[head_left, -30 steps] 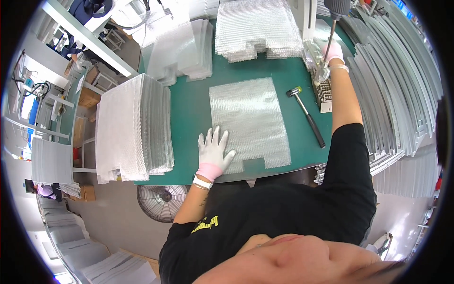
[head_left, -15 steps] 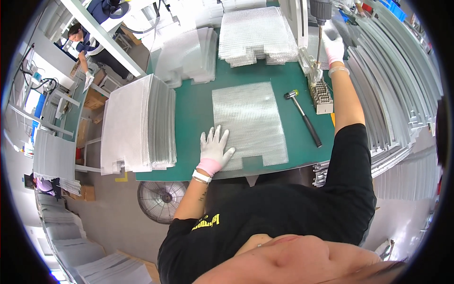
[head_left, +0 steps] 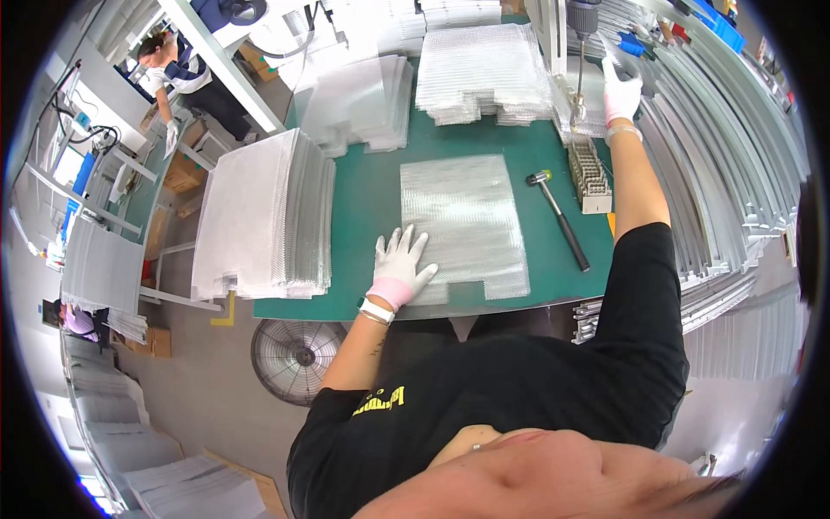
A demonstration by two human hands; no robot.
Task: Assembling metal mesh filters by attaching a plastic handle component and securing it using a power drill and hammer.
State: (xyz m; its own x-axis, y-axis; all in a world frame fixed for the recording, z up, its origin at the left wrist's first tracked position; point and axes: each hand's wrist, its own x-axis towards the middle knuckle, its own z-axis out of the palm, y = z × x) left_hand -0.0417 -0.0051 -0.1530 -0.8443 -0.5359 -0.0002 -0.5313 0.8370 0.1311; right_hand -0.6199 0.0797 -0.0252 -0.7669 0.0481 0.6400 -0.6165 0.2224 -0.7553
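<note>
While you stand at the green counter [head_left: 363, 216]:
Left hand [head_left: 399, 266]: flat, fingers wide, on the shiny sheet [head_left: 465, 227].
Right hand [head_left: 619, 91]: past the sheet, up by the drill [head_left: 584, 35]; grip unclear.

Brown cardboard boxes [head_left: 183, 173] sit at the upper left of the frame, beneath a grey workbench, their flaps partly open. Another small brown cardboard box [head_left: 158, 342] rests on the grey floor at the left edge, just beside a stack of silvery sheets. A flat brown cardboard piece [head_left: 259, 489] shows at the lower left, under a pile of pale sheets. Blue plastic bins [head_left: 724, 26], rectangular, stand at the upper right corner. A yellow printed mark [head_left: 379, 401] lies on the chest of the black shirt, lower centre. No screens or signs can be made out.
</note>
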